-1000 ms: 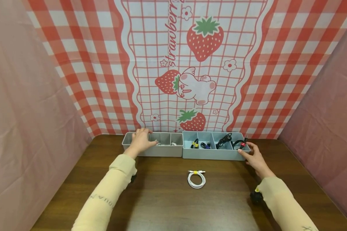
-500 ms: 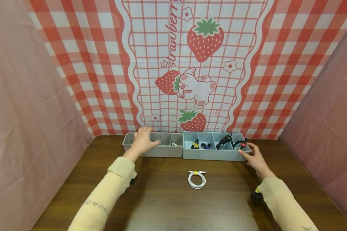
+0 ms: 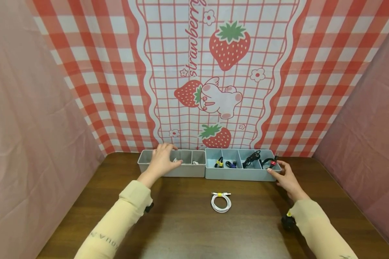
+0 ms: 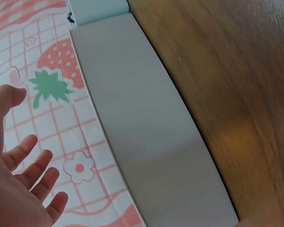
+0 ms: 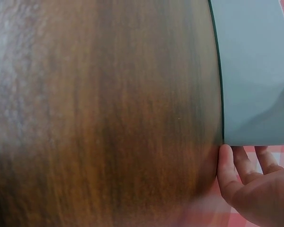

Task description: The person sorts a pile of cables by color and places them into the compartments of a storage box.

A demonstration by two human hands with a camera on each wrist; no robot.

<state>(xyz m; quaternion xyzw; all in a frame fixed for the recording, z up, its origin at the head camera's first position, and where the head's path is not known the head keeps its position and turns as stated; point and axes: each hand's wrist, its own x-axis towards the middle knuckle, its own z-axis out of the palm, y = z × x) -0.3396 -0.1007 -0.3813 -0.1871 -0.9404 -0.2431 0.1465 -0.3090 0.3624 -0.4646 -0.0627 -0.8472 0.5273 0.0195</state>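
A grey divided box (image 3: pixel 184 172) and a light-blue one (image 3: pixel 239 175) stand end to end against the cloth backdrop. Over the left part of the grey box is my left hand (image 3: pixel 161 162), thumb spread from the fingers and nothing held. In the left wrist view the fingers (image 4: pixel 46 182) appear loosely bent beyond the box's long wall. My right hand (image 3: pixel 289 181) rests at the blue box's right end, thumb on the front rim; in the right wrist view its fingertips (image 5: pixel 225 153) touch the end wall. A coiled white cable (image 3: pixel 214 207) with a yellow tie lies on the table.
Several small cables sit in the blue box, including a black cable (image 3: pixel 252 157) and one with a red tie (image 3: pixel 273 163). Bits of white cable (image 3: pixel 195 163) show in the grey box. Pink cloth (image 3: pixel 366 108) closes both sides of the wooden table (image 3: pixel 194 233).
My left hand has shifted slightly right over the grey box, uncovering more of its left compartment. The right hand stays at the blue box's end.
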